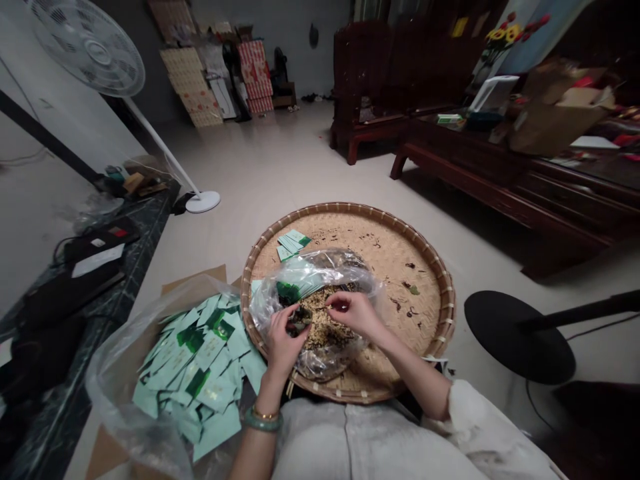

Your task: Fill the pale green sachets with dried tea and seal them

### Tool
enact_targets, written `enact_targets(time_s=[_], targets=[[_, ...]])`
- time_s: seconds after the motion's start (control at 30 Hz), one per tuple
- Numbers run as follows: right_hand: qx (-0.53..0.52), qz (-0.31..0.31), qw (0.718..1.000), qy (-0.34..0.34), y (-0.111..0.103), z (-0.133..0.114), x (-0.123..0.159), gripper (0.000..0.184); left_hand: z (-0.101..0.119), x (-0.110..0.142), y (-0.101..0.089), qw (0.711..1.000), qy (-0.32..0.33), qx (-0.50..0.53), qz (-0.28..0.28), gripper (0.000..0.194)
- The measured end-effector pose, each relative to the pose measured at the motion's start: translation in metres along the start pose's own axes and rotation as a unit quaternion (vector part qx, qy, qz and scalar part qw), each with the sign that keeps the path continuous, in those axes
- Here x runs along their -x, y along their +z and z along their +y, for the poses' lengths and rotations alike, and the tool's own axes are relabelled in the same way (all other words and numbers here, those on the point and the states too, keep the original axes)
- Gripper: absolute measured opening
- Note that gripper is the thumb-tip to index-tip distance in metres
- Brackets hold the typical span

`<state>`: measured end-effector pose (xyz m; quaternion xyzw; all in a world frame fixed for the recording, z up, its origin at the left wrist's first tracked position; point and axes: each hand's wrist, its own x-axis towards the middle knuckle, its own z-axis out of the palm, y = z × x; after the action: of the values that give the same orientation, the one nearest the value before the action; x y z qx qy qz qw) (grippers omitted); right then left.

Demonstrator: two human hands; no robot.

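The left hand is closed around a dark clump of dried leaves, and just beside it the right hand is pinched shut at the fingertips (whatever it grips is too small to tell). Both hands work over a clear plastic bag holding loose tan dried leaves and a few green-printed sachets. The bag lies on a round bamboo tray at 12 o'clock, with stray dark bits scattered across the weave. A small stack of pale green sachets sits on the tray toward 11 o'clock. At 10 o'clock, a larger heap of pale green sachets fills another plastic bag on flattened cardboard, beside a dark marble desk. A standing fan rises beyond it, and dark wooden furniture stands at 1 o'clock.
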<state>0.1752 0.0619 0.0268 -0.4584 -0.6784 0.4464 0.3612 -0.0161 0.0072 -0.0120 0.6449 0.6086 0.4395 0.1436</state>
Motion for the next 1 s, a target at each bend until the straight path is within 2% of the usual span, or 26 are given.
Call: enact_targets(time_s=[0.07, 0.13, 0.23, 0.43, 0.5, 0.6, 0.7, 0.87, 1.0], targets=[[-0.014, 0.012, 0.999, -0.035, -0.005, -0.023, 0.000, 0.014, 0.005, -0.001, 0.003, 1.000, 0.008, -0.003, -0.009, 0.040], [0.003, -0.003, 0.998, -0.068, -0.005, -0.042, 0.000, 0.015, 0.007, -0.002, 0.007, 1.000, 0.014, -0.004, -0.010, 0.041], [0.013, -0.042, 0.995, -0.095, -0.001, -0.054, 0.001, 0.022, 0.009, -0.002, 0.009, 1.000, 0.022, -0.003, -0.008, 0.043], [0.005, 0.006, 0.995, -0.104, -0.005, -0.046, 0.011, 0.020, 0.010, 0.000, 0.010, 0.999, 0.043, -0.001, 0.006, 0.039], [0.028, -0.021, 0.991, -0.126, -0.008, -0.044, 0.018, 0.021, 0.011, 0.001, 0.010, 0.998, 0.065, -0.002, 0.025, 0.038], [0.075, -0.071, 0.980, -0.169, -0.007, -0.042, 0.028, 0.037, 0.011, 0.004, 0.011, 0.995, 0.092, -0.004, 0.043, 0.038], [0.129, -0.075, 0.967, -0.206, -0.001, -0.038, 0.032, 0.045, 0.011, 0.006, 0.012, 0.995, 0.089, -0.003, 0.038, 0.036], [0.214, -0.040, 0.952, -0.214, 0.010, -0.027, 0.031, 0.015, 0.013, 0.006, 0.013, 0.996, 0.083, -0.004, 0.035, 0.037], [0.139, -0.041, 0.973, -0.180, 0.007, -0.021, 0.025, 0.010, 0.015, 0.005, 0.015, 0.998, 0.064, -0.007, 0.013, 0.038]])
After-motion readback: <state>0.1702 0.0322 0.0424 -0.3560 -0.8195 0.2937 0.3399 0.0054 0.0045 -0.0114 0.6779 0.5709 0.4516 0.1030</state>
